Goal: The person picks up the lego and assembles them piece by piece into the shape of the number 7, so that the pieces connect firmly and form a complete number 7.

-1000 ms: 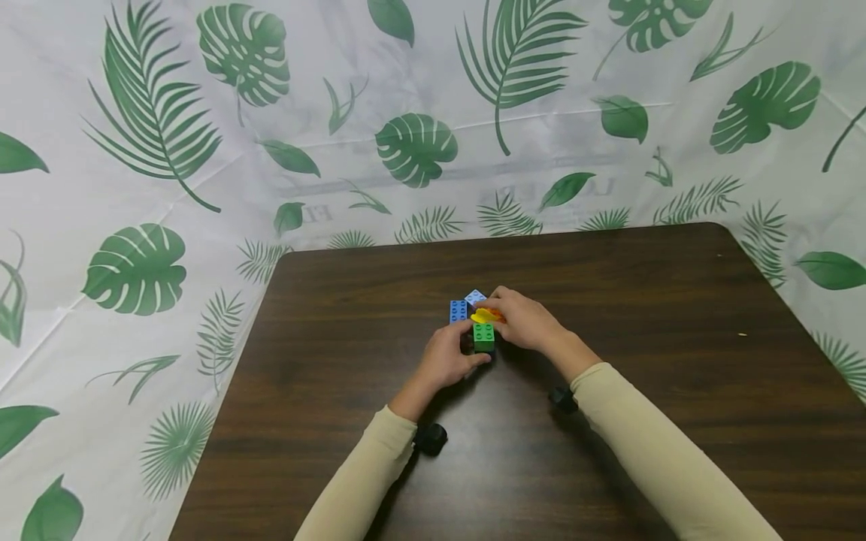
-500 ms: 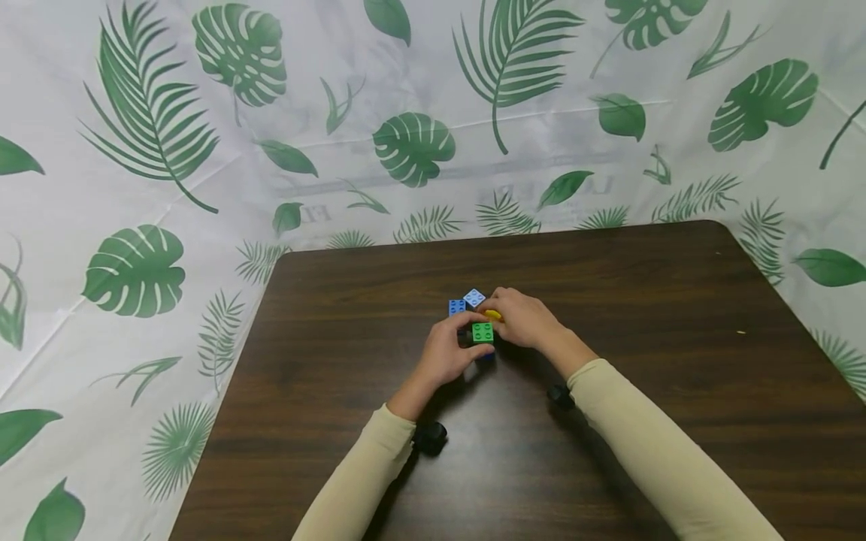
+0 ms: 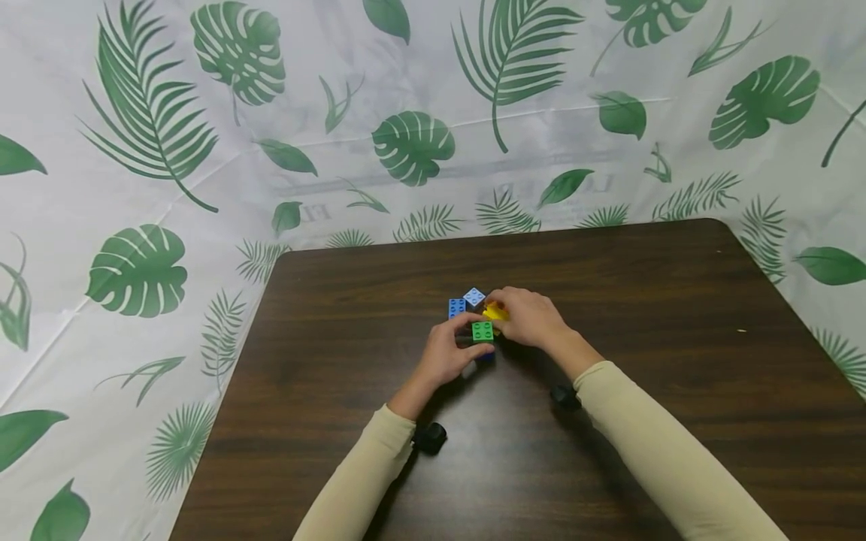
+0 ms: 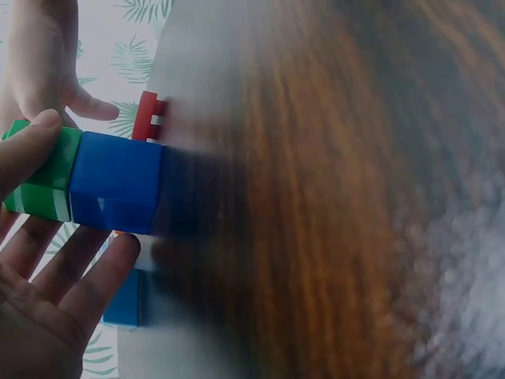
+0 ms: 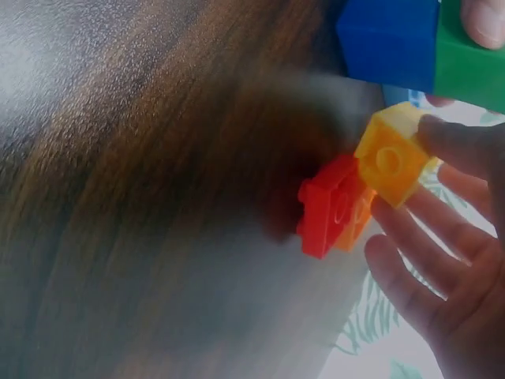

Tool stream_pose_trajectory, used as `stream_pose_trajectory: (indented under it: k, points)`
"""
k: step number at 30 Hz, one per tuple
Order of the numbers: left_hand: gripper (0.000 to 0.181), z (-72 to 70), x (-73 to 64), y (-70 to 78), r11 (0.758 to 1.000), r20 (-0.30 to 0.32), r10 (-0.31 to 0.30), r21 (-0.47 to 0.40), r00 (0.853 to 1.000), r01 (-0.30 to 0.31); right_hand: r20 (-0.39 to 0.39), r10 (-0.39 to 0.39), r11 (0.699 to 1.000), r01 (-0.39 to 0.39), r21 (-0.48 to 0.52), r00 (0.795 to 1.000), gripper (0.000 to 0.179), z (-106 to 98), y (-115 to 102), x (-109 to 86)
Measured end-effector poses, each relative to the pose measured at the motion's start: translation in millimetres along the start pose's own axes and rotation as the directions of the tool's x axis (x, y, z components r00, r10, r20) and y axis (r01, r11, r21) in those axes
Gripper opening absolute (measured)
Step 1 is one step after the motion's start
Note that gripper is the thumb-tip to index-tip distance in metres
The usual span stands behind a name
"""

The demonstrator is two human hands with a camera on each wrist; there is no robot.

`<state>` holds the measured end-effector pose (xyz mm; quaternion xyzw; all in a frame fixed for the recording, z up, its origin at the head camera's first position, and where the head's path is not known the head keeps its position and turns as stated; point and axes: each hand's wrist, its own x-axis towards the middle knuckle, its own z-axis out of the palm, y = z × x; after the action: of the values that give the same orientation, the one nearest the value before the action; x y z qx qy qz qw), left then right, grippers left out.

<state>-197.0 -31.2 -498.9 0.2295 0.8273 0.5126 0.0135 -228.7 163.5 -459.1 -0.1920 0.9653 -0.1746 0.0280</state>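
Note:
Thumb and fingers of my left hand (image 3: 446, 355) pinch a green toy building brick (image 3: 482, 331) that sits on a dark blue brick (image 4: 117, 181). This stack stands upright at the table's middle. My right hand (image 3: 531, 319) is just beyond it, pinching a yellow brick (image 5: 392, 154) between thumb and fingertips; its hollow underside faces the right wrist camera. Under that hand, a red brick (image 5: 327, 207) lies on its side on the table, with an orange brick (image 5: 359, 223) beside it. In the head view, the hand hides both.
Behind the stack are a blue brick (image 3: 456, 306) and a light blue brick (image 3: 474, 297). The dark wooden table (image 3: 352, 300) ends at a white leaf-printed cloth (image 3: 406, 75). Each wrist carries a small black camera.
The green brick's front side has gone from the head view, leaving its top showing. My left fingers have shifted around it. The yellow brick has turned in my right hand and shows more.

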Motion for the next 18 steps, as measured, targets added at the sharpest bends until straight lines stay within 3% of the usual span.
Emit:
stream_pose_trajectory:
  k: [7, 18]
  points:
    - [0.041, 0.2, -0.3, -0.1, 1.000, 0.006, -0.005, -0.011, 1.000, 0.005, -0.022, 0.010, 0.994, -0.007, 0.109, 1.000, 0.049, -9.0, 5.0, -6.9]
    - [0.040, 0.2, 1.2, -0.7, 0.999, 0.004, -0.026, -0.029, 1.000, 0.026, -0.062, 0.000, 0.964, 0.016, 0.265, 0.998, 0.046, -30.2, 3.4, -21.9]
